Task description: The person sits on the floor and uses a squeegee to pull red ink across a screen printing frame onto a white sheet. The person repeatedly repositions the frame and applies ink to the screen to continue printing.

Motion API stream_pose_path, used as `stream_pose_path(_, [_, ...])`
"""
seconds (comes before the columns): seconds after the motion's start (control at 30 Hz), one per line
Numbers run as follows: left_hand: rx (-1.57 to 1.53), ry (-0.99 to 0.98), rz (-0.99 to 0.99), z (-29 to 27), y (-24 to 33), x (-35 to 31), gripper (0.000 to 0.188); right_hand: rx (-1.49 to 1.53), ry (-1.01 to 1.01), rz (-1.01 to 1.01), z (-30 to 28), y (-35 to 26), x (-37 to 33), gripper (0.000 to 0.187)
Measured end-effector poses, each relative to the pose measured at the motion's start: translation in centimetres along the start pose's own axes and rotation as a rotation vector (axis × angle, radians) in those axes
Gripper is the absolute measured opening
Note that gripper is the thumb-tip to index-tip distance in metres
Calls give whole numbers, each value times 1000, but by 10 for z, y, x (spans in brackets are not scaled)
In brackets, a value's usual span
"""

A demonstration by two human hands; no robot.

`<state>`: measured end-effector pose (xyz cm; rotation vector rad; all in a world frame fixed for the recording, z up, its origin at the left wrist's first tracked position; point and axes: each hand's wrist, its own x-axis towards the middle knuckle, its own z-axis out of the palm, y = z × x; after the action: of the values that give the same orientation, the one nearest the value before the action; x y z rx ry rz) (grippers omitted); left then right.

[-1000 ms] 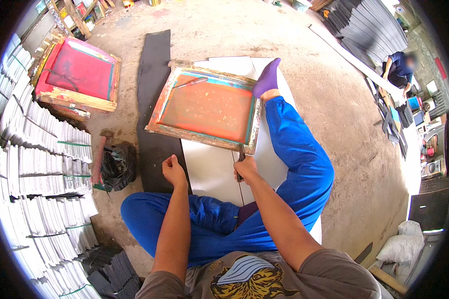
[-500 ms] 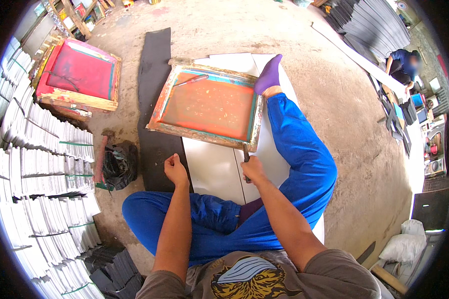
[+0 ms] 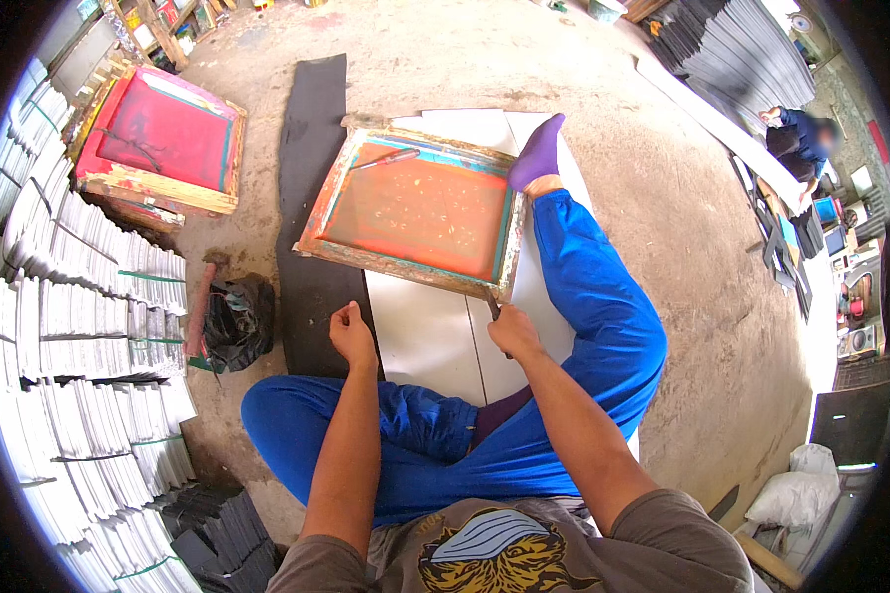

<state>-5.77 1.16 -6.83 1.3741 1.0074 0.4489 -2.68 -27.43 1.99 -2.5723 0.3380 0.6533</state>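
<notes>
My right hand (image 3: 513, 332) is wrapped round a slim dark hand tool (image 3: 493, 306); its exact kind is unclear. The tool's far tip meets the near right edge of a paint-stained wooden screen-printing frame (image 3: 405, 272) with orange mesh. A screwdriver-like tool (image 3: 387, 158) with a reddish handle lies across the frame's far left part. My left hand (image 3: 352, 336), its fingers curled and pressed together, hovers by the edge of the black mat (image 3: 318, 316), apart from the frame. Whatever it may hold is hidden. My foot in a purple sock (image 3: 539, 153) rests against the frame's far right corner.
White sheets (image 3: 420, 331) lie under the frame. To the left are a red-meshed frame (image 3: 163, 138), a black plastic bag (image 3: 237, 326) and stacks of white sheets (image 3: 79, 326). A co-worker (image 3: 803, 138) is at the far right, near long grey sheets (image 3: 756, 64).
My right hand has shifted slightly right, and the tool now leans more, its lower end toward me and right. My left hand keeps its curled pose. The co-worker's arms have moved.
</notes>
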Motion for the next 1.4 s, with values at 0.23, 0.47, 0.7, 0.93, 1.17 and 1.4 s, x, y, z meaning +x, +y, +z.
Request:
stream_pose_path(0.23, [36,-11,-9,0,5,-4,26,41,22,-43,11,10,11,24])
stream_pose_path(0.47, [70,0,50,1,8,-8,26,225,-152,102,-11,-18,-5,21])
stream_pose_path(0.7, [56,-47,19,5,-3,-2,25,454,-91,166,22,-22,-8,16])
stream_pose_path(0.93, [109,-80,46,5,1,-7,25,448,90,199,54,-22,-3,17])
stream_pose_path(1.17, [67,-120,54,3,-4,-7,25,354,289,66,69,-14,-7,23])
stream_pose_path(1.4, [238,-636,-108,8,30,-50,32,285,231,-107,69,-9,-32,26])
